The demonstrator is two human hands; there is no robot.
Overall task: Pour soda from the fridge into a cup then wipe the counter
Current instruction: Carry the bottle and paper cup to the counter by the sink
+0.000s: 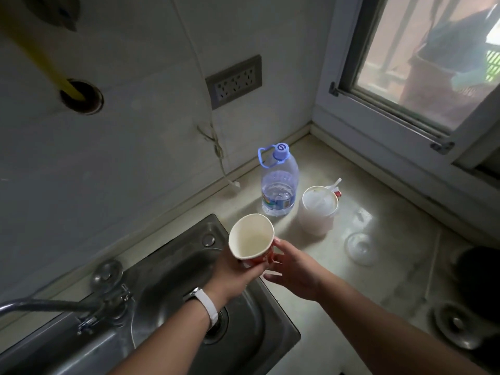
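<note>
A paper cup (250,239), white inside and red outside, is held tilted over the right edge of the steel sink (173,266). My left hand (235,274) grips it from below; a white watch band sits on that wrist. My right hand (292,269) touches the cup's right side with its fingertips. The cup looks empty. No soda container is in view.
A large clear water bottle (278,185) with a blue cap stands on the pale counter (378,266) by the wall. Beside it is a stack of white cups (318,212). A clear lid (359,246) lies on the counter. A faucet (89,304) sits at left; a dark pot (479,272) at right.
</note>
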